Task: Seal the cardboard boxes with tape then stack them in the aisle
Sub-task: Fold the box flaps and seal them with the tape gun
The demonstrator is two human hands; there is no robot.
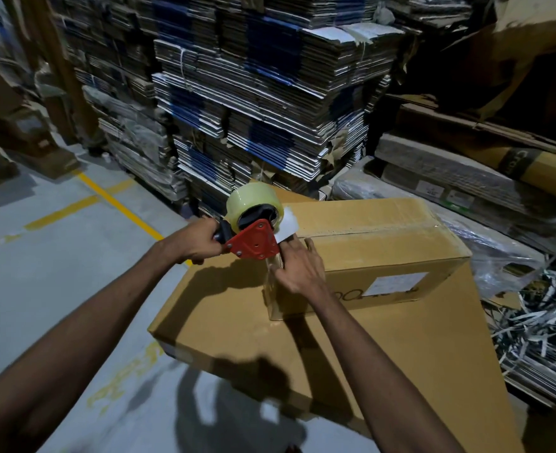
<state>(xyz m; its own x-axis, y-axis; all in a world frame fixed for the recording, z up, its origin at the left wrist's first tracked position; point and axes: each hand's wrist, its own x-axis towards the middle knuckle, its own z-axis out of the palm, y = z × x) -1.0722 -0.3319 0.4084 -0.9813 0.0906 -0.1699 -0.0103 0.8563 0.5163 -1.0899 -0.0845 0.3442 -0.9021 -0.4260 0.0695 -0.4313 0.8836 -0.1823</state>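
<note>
A small brown cardboard box [378, 250] with a white label lies on top of a large cardboard box [352, 361]. My left hand [198, 241] grips the black handle of a red tape dispenser [253, 241] that carries a roll of clear tape [253, 199]. The dispenser sits at the near left end of the small box, by its top seam. My right hand [299, 268] presses flat on that end of the box, fingers over the strip of tape running down the end face.
Tall stacks of flattened cartons [253, 103] rise behind the boxes. Wrapped bundles and loose strapping [538, 325] lie to the right. To the left is grey concrete floor with yellow lines [119, 204]. More cardboard stands at the far left [15, 125].
</note>
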